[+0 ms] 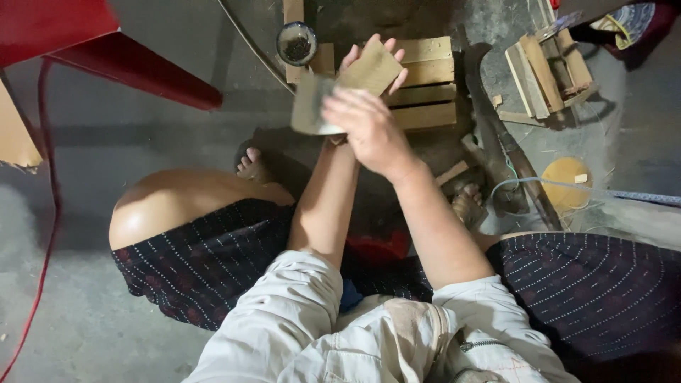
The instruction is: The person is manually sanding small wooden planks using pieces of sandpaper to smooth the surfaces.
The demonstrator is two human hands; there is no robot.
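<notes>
ahead: slatted crate (425, 92), bowl (296, 44) | left: bare floor (128, 142)

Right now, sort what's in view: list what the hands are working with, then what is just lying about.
In hand:
left hand behind the small wooden board
right hand on the pale sheet

Lying about:
slatted wooden crate
dark bowl
wood scraps
round yellow disc
red furniture
</notes>
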